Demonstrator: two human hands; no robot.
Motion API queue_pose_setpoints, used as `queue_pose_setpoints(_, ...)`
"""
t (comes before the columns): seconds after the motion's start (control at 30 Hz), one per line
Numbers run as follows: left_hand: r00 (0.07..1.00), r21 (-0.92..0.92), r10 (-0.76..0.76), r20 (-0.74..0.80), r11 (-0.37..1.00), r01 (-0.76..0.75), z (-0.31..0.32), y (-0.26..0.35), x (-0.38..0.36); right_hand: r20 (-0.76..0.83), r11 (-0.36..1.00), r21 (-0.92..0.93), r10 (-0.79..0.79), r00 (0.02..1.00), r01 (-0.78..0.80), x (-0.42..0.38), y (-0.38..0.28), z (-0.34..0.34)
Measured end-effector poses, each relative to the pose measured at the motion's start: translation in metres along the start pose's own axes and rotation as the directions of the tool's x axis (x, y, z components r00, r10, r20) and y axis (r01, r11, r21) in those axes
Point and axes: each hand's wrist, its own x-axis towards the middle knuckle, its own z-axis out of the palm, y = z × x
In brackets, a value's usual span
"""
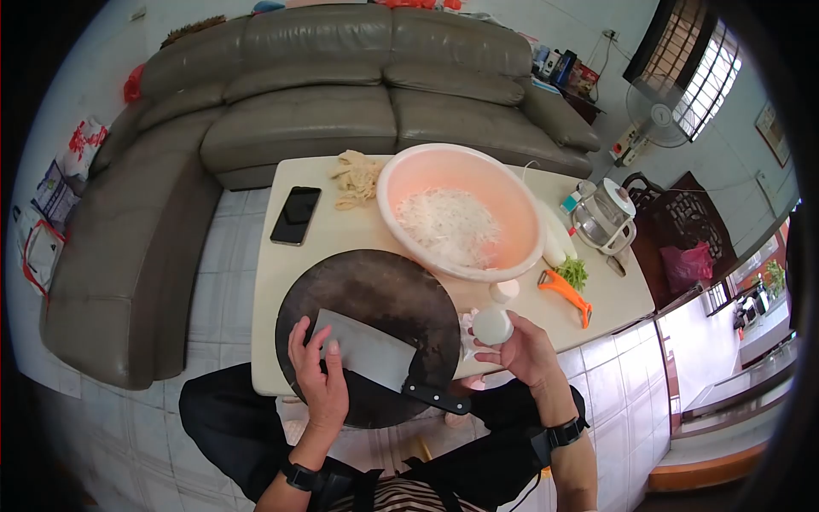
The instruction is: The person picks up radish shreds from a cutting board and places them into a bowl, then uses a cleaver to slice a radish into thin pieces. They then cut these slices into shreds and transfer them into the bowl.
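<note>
My right hand (527,354) grips a thick round white radish piece (492,326) at the board's right edge, its flat cut face turned up. Fingers spread, my left hand (322,388) is open and empty over the left end of the cleaver (367,348). The cleaver lies flat on the dark round chopping board (375,277), its black handle reaching past the rim towards my right leg. Another white radish piece (504,291) stands just beyond my right hand, in front of the pink basin (401,243) holding white shreds (448,222).
An orange peeler (567,297), green leaves (572,273), a whole white radish (554,235) and a glass kettle (604,218) are on the table's right. A black phone (296,216) and crumpled beige cloth (357,179) lie behind the board. Beyond the table (271,282) stands a grey sofa (299,119).
</note>
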Motion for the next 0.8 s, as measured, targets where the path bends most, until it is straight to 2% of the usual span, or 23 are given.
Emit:
queue_pose_setpoints(0.17, 1.000, -0.003, -0.004, -0.014, 1.000, 0.004, -0.001, 0.001, 0.000, 0.159, 0.990, 0.065, 0.114, 0.981, -0.125, 0.016, 0.011, 0.014)
queue_pose_setpoints(0.23, 1.000, -0.009, -0.001, -0.009, 1.000, 0.001, -0.002, 0.000, -0.001, -0.099, 0.968, -0.249, -0.009, 0.995, -0.016, 0.022, 0.017, 0.031)
queue_pose_setpoints(0.27, 1.000, -0.001, 0.003, -0.012, 1.000, -0.003, -0.001, -0.001, -0.001, -0.153, 0.890, -0.455, -0.096, 0.984, 0.016, 0.029, 0.024, 0.033)
queue_pose_setpoints(0.3, 1.000, 0.003, 0.005, -0.009, 1.000, -0.005, -0.002, -0.001, -0.001, -0.153, 0.892, -0.451, -0.095, 0.984, 0.016, 0.034, 0.030, 0.036)
queue_pose_setpoints(0.33, 1.000, 0.009, 0.004, -0.009, 1.000, -0.004, -0.002, 0.000, -0.001, -0.066, 0.626, -0.765, -0.311, 0.948, 0.152, 0.039, 0.035, 0.041)
queue_pose_setpoints(0.37, 1.000, 0.012, 0.005, -0.006, 1.000, -0.005, -0.002, 0.001, 0.000, 0.093, 0.239, -0.944, -0.468, 0.879, 0.227, 0.042, 0.040, 0.048)
queue_pose_setpoints(0.4, 1.000, 0.007, 0.011, 0.004, 1.000, -0.011, -0.001, 0.001, 0.000, 0.203, 0.050, -0.963, -0.514, 0.833, 0.265, 0.047, 0.041, 0.056)
queue_pose_setpoints(0.43, 1.000, 0.006, 0.003, 0.002, 1.000, -0.003, -0.001, 0.000, 0.000, 0.192, 0.053, -0.965, -0.524, 0.830, 0.257, 0.051, 0.045, 0.060)
queue_pose_setpoints(0.5, 1.000, 0.013, -0.001, -0.003, 1.000, 0.001, 0.000, -0.002, 0.000, 0.394, -0.138, -0.914, -0.523, 0.756, 0.381, 0.063, 0.055, 0.065)
queue_pose_setpoints(0.63, 1.000, -0.023, -0.008, 0.000, 1.000, 0.008, 0.000, -0.001, -0.001, 0.442, -0.172, -0.893, -0.498, 0.746, 0.415, 0.059, 0.054, 0.074)
queue_pose_setpoints(0.7, 1.000, -0.001, -0.021, 0.005, 1.000, 0.021, -0.001, 0.001, 0.000, 0.364, -0.073, -0.922, -0.500, 0.786, 0.380, 0.048, 0.045, 0.069)
queue_pose_setpoints(0.73, 1.000, -0.003, -0.026, 0.011, 1.000, 0.026, -0.002, 0.003, 0.001, 0.234, -0.001, -0.965, -0.450, 0.862, 0.261, 0.042, 0.035, 0.063)
queue_pose_setpoints(0.77, 1.000, -0.012, -0.020, 0.020, 1.000, 0.020, -0.002, 0.003, 0.001, 0.225, -0.003, -0.968, -0.458, 0.860, 0.252, 0.038, 0.029, 0.051)
queue_pose_setpoints(0.8, 1.000, -0.016, -0.025, 0.012, 1.000, 0.025, -0.002, 0.001, 0.000, 0.131, -0.077, -0.991, -0.441, 0.888, 0.108, 0.037, 0.023, 0.034)
